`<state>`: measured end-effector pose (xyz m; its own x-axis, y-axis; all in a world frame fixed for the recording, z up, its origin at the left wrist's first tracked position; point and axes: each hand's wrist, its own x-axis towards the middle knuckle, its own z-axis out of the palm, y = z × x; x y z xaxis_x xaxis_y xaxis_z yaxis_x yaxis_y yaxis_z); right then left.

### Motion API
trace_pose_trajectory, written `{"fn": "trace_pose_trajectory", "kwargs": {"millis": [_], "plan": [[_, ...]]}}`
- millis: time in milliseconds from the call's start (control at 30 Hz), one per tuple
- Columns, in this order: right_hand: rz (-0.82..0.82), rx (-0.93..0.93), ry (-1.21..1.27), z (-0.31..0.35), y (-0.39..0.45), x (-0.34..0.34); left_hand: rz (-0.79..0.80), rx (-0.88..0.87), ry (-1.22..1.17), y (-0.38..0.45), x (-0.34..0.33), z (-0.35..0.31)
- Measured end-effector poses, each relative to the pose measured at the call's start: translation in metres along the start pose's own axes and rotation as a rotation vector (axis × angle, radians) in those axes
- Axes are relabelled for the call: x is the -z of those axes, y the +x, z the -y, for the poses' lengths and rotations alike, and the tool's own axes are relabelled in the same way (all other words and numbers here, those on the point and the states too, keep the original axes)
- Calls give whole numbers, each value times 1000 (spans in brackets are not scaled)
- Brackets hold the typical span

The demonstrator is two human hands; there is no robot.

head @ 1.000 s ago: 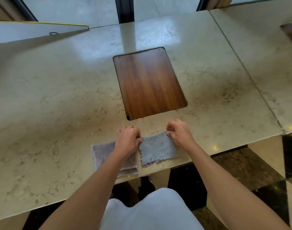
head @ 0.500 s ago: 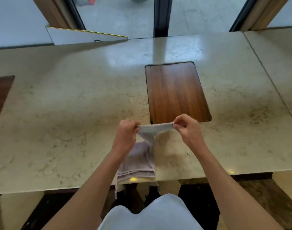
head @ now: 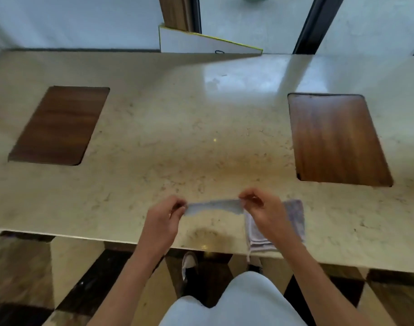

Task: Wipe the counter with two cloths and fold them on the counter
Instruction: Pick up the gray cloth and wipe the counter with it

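A small grey cloth (head: 214, 206) is stretched taut a little above the beige marble counter (head: 177, 142), near its front edge. My left hand (head: 166, 214) pinches the cloth's left end and my right hand (head: 263, 211) pinches its right end. A folded lilac cloth (head: 293, 222) lies flat on the counter under and right of my right hand, which partly hides it. Its front edge reaches the counter's rim, and a strand hangs over it.
Two dark wooden panels are set into the counter, one at the left (head: 59, 124) and one at the right (head: 335, 140). A white board with a yellow edge (head: 201, 43) leans behind the counter. Below the rim are a checkered floor and my shoe (head: 189, 264).
Both hands lifted the grey cloth off the counter and carried it leftward, past the lilac cloth, which now lies to its right. The view swung left, bringing a second wooden panel into sight.
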<state>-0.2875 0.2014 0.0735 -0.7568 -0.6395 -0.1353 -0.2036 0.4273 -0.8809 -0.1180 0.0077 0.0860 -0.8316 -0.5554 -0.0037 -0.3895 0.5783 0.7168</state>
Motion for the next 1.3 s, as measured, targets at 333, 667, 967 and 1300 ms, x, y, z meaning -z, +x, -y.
{"fn": "trace_pose_trajectory", "kwargs": {"millis": [333,667,967,1300], "plan": [[14,-286,-207,-24,-44,-52,426,203,-49,-15,-16,68],[-188,-269,-670,-46,18,-77,311,106,187,54,-66,81],[-170,-263,-705,-32,-15,-155,36,236,57,28,-38,109],[-97,-450,-803,-45,-7,-189,-199,375,185,5,58,220]]}}
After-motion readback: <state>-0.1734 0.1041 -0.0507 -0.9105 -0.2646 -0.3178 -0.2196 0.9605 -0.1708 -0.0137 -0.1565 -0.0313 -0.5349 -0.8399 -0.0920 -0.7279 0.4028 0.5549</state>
